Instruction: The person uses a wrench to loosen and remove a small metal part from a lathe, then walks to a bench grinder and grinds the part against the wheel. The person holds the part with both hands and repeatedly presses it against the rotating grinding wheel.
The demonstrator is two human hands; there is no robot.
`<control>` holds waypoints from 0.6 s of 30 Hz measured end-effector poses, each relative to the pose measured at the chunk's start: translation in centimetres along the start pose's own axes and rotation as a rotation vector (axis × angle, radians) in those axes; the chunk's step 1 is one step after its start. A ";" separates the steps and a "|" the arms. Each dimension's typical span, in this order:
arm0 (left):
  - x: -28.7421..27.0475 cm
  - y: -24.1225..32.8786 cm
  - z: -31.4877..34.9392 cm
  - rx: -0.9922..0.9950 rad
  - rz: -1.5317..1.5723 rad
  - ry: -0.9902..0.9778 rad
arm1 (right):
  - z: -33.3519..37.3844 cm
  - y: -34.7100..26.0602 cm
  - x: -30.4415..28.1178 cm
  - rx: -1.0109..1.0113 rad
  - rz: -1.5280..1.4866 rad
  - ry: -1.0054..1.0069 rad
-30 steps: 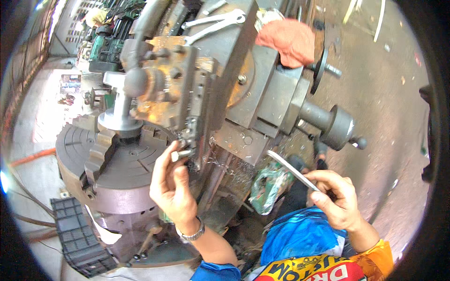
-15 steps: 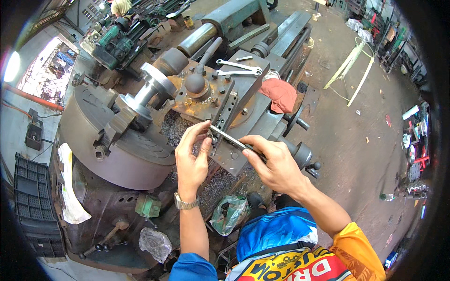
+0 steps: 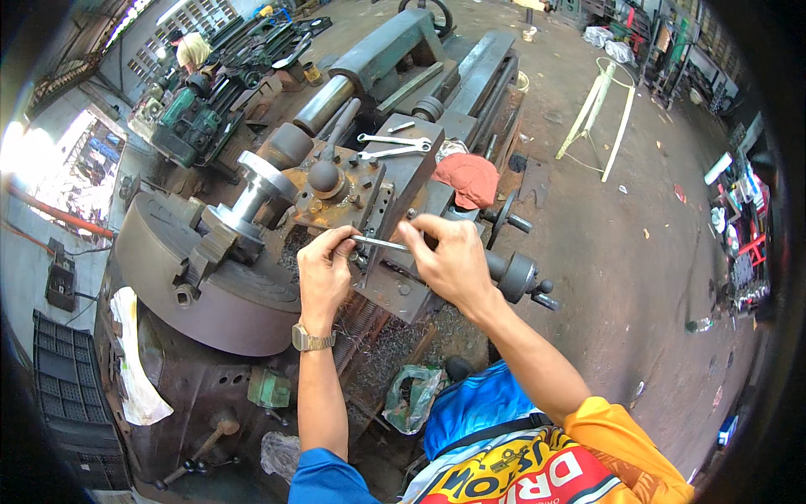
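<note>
A thin metal rod point(image 3: 382, 244) lies almost level between my two hands, above the carriage of a large lathe. My left hand point(image 3: 324, 273), with a watch on its wrist, pinches the rod's left end between thumb and fingertips. The fingers of my right hand point(image 3: 449, 256) are curled round the other end, which they hide. Just beyond sits the rusty tool post point(image 3: 323, 206) with its ball-ended lever. Left of it, a shiny flanged metal workpiece point(image 3: 252, 200) is clamped in the big chuck point(image 3: 210, 307).
Two wrenches point(image 3: 395, 151) rest on the carriage top, and a red cloth point(image 3: 467, 179) lies to their right. Crank handles point(image 3: 525, 281) stick out on the right. Metal chips and a plastic bag point(image 3: 413, 399) are below. Another person point(image 3: 193, 52) is far back left.
My right hand has risen, and the rod has swung from a downward slope to nearly level. My left hand still pinches its end. The whole view has shifted somewhat.
</note>
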State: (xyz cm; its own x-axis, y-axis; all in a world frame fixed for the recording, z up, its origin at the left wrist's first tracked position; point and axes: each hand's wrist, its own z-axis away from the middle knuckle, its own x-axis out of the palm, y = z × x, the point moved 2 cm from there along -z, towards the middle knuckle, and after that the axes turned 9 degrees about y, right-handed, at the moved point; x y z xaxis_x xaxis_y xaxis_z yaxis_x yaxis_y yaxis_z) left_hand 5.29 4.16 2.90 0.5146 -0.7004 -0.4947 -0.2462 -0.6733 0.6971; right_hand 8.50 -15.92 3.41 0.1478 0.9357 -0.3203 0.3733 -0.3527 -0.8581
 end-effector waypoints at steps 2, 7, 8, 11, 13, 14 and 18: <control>0.1 0.2 0.0 0.002 0.018 -0.021 | -0.2 0.4 0.8 0.053 -0.015 0.111; 0.1 0.4 -0.8 -0.025 0.022 -0.107 | -0.1 1.1 1.3 0.099 -0.164 0.181; 0.2 0.3 -0.9 -0.029 0.029 -0.096 | -0.2 1.3 1.3 0.089 -0.176 0.165; 0.6 0.2 -1.2 -0.060 0.006 -0.055 | -2.1 2.3 1.5 0.009 -0.182 0.146; 0.9 0.2 -1.2 -0.068 -0.091 -0.040 | -5.0 3.9 2.5 0.107 -0.204 0.127; 1.2 0.3 -1.1 -0.100 -0.092 -0.002 | -6.3 4.7 3.2 0.129 -0.213 0.118; 2.1 0.7 -1.1 -0.106 -0.171 0.134 | -11.3 6.8 6.9 0.070 -0.224 0.164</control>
State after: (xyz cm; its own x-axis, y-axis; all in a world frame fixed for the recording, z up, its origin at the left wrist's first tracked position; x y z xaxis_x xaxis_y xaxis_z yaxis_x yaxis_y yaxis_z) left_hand 7.11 2.51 2.91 0.6471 -0.5360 -0.5421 -0.0619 -0.7457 0.6634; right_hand 22.38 -11.91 -0.09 0.2172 0.9746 -0.0552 0.3497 -0.1304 -0.9277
